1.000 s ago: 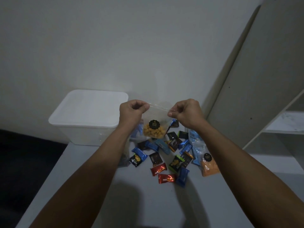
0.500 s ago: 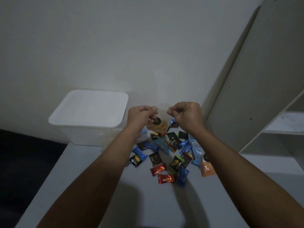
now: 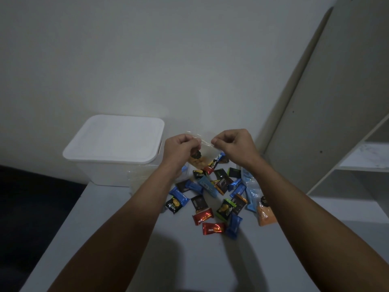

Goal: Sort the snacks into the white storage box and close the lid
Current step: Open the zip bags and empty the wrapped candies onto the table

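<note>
Both hands, left hand (image 3: 181,147) and right hand (image 3: 233,145), pinch the clear snack bag (image 3: 201,153) top edge

Grey table (image 3: 117,239): white box (image 3: 109,171) at the far left corner, snacks (image 3: 212,199) piled mid-table toward the far edge.
</note>
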The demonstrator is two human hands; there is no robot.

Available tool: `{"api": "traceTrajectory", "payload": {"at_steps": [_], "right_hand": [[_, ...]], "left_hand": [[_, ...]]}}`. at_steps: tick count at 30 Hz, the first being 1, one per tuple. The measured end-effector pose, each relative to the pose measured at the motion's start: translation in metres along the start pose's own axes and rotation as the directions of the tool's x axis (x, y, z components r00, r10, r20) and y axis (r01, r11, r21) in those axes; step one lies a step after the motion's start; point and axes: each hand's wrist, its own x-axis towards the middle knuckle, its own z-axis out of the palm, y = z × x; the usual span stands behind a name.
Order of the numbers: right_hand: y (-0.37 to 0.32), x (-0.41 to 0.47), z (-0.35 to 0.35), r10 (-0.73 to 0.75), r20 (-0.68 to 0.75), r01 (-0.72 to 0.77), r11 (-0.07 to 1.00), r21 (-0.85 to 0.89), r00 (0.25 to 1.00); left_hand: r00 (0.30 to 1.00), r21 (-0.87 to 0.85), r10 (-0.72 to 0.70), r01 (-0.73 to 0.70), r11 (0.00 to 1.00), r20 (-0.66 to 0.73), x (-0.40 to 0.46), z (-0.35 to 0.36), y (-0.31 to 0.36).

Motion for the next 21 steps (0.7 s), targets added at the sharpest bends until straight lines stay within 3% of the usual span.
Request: {"api": "traceTrajectory", "payload": {"at_steps": [10, 15, 18, 21], "right_hand": [[0.002, -0.002, 0.006, -0.012, 0.023, 0.013, 0.998, -0.058, 1.000], [0.004, -0.002, 0.008, -0.109, 0.025, 0.112, 0.975, -0.193, 0.994], [0.008, -0.004, 0.007, -0.086, 0.060, 0.097, 0.972, -0.215, 0.994], [0.011, -0.006, 0.010, -0.042, 0.124, 0.068, 0.974, -0.214, 0.991]], "left_hand": [[1.000, 0.019, 0.013, -0.013, 1.000, 0.009, 0.001, -0.002, -0.001], [0.974, -0.118, -0.182, 0.167, 0.979, -0.133, 0.005, -0.002, 0.001], [0.963, -0.093, -0.197, 0.183, 0.979, -0.183, 0.006, -0.009, -0.001], [0.981, 0.048, -0.096, 0.105, 0.993, -0.171, 0.008, -0.023, -0.012]]}}
